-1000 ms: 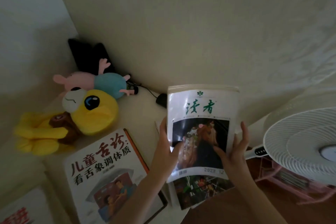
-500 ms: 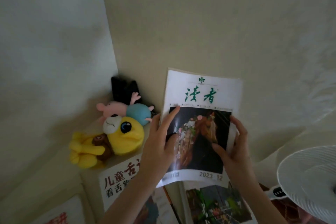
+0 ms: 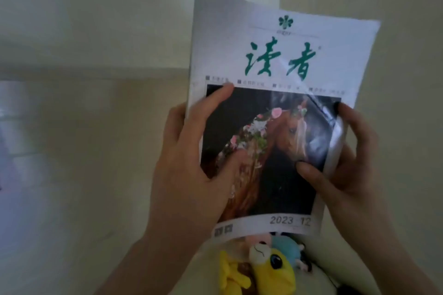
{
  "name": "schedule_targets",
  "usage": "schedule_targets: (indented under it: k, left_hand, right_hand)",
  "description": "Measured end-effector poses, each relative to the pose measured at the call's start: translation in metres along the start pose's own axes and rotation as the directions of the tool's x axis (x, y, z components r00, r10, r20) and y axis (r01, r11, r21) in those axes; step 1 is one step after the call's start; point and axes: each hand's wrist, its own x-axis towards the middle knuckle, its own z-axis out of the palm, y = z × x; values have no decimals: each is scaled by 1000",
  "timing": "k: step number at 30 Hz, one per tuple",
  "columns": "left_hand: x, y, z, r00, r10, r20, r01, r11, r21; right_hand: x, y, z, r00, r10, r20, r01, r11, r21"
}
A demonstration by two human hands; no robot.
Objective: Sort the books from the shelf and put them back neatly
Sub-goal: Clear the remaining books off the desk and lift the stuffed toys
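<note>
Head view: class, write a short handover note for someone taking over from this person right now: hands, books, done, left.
Left hand grips the left edge of the Duzhe magazine, fingers on the cover.
Right hand grips its right edge, thumb on the cover photo.
The magazine, marked 2023 12, is held up before the wall, cover towards the camera, above the plush toys.
Done: magazine in hand.
Left: set it neatly on the shelf; shelf and other books are out of view.
</note>
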Motion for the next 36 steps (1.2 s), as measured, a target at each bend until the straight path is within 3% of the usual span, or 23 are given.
schedule_targets:
  k: [7, 15, 20, 24, 29, 36]
  left_hand:
    - [53, 19, -136, 976, 151, -154, -113, 966, 234]
    - [64, 29, -275, 937, 193, -290, -51, 899, 434]
    - [68, 45, -369, 880, 246, -407, 19, 838, 546]
    - [66, 63, -445, 825, 356, -439, 65, 712, 699]
    - [59, 65, -522, 758, 476, -446, 238, 435, 869]
    - [43, 32, -611, 721, 455, -522, 471, 230, 852]
  right_hand:
    - [66, -78, 114, 961, -231, 150, 187, 948, 258]
    - [100, -141, 242, 901, -301, 313, 121, 866, 485]
    - [121, -191, 336, 824, -426, 373, 124, 779, 614]
    - [136, -238, 427, 715, -581, 388, 195, 699, 688]
    - [135, -295, 545, 583, -702, 409, 230, 625, 745]
    - [118, -339, 673, 426, -709, 562, 238, 687, 686]
